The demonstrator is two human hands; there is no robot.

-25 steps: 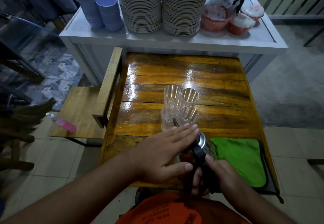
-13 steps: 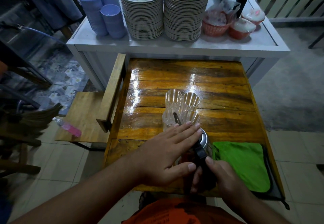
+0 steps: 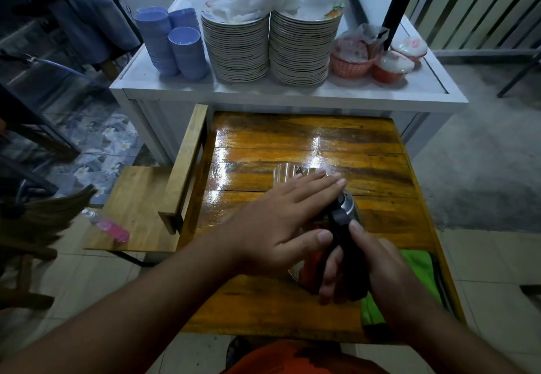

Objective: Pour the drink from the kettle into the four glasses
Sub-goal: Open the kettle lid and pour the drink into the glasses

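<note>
My right hand (image 3: 363,268) is closed around the black handle of the kettle (image 3: 345,212), a glass pot with a steel lid, tilted forward over the wooden table (image 3: 292,139). My left hand (image 3: 281,221) lies flat, fingers stretched, on the kettle's lid and body. The clear glasses (image 3: 282,173) stand clustered just beyond my left fingertips; only one rim shows, the others are hidden by my hand. The kettle's thin spout pokes out over that cluster. Reddish liquid shows low in the kettle.
A green cloth (image 3: 421,265) lies at the table's near right. Behind the table stands a white counter (image 3: 263,92) with stacked plates (image 3: 301,48), blue bowls (image 3: 187,48) and red baskets (image 3: 351,60). A wooden chair (image 3: 140,198) with a pink bottle (image 3: 112,228) stands left.
The kettle has tipped further forward over the glasses, and my left hand has slid forward with it, now covering most of the glasses. My head has moved closer.
</note>
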